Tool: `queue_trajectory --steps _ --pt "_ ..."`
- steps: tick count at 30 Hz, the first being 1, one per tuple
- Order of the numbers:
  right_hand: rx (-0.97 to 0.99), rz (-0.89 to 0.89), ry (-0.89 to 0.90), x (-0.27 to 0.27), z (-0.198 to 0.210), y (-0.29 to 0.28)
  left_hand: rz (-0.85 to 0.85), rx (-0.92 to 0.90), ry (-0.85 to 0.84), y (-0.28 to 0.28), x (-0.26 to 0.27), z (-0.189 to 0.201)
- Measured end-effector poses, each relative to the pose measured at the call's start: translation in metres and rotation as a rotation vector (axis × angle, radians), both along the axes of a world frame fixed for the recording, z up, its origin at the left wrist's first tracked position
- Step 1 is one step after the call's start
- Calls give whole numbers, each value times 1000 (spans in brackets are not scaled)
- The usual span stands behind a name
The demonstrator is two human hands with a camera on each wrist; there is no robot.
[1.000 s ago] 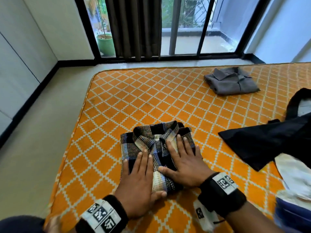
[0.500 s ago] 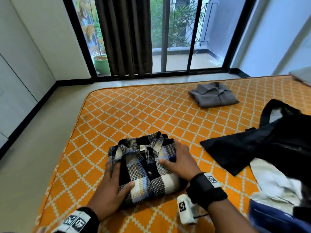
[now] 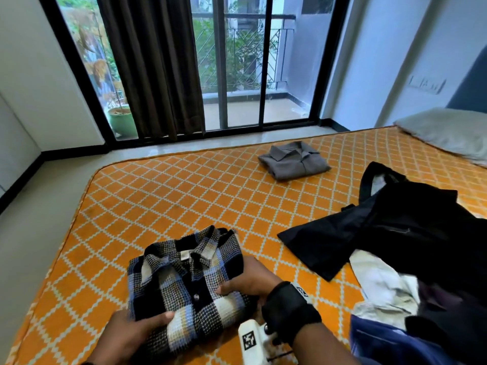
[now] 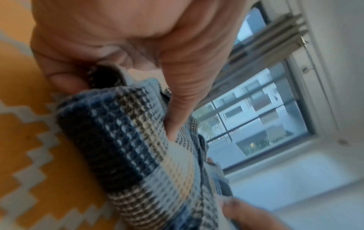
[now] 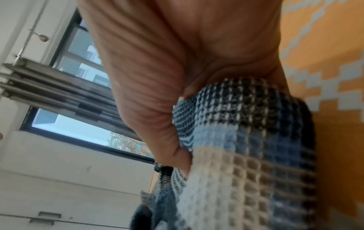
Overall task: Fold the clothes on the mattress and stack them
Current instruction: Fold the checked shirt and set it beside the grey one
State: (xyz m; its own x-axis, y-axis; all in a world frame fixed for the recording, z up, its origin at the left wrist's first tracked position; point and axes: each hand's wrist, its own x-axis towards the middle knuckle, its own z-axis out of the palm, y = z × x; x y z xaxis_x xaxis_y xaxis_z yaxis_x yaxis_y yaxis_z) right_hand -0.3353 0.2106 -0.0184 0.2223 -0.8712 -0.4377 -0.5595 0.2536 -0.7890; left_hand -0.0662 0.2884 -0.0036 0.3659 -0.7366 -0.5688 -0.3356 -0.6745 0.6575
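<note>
Head view: we hold the folded shirt (image 3: pixel 184 283) in left hand (image 3: pixel 126 335) and right hand (image 3: pixel 250 280), thumbs on top; any slack in either grip could spill its folds.

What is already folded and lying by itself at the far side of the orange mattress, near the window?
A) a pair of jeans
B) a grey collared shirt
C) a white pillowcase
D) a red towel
B: a folded grey collared shirt lies alone on the mattress near the window, far from the plaid shirt in the hands.
</note>
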Motion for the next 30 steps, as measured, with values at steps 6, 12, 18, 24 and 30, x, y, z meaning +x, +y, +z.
queue_trajectory --steps 6,12,18,24,30 --pt "127 -139 -185 -32 23 -4 96 -125 321 -11 -21 32" --pt "-8 -509 -293 -118 57 -80 -162 -379 619 -90 -92 51" --pt "-173 -604 -108 -216 110 -233 -363 -516 695 -271 -206 50" --pt "-275 -709 149 -289 99 -372 -309 -523 731 -450 -309 8" --pt "-338 -740 257 -311 -18 -418 -327 -525 709 -475 -334 -65"
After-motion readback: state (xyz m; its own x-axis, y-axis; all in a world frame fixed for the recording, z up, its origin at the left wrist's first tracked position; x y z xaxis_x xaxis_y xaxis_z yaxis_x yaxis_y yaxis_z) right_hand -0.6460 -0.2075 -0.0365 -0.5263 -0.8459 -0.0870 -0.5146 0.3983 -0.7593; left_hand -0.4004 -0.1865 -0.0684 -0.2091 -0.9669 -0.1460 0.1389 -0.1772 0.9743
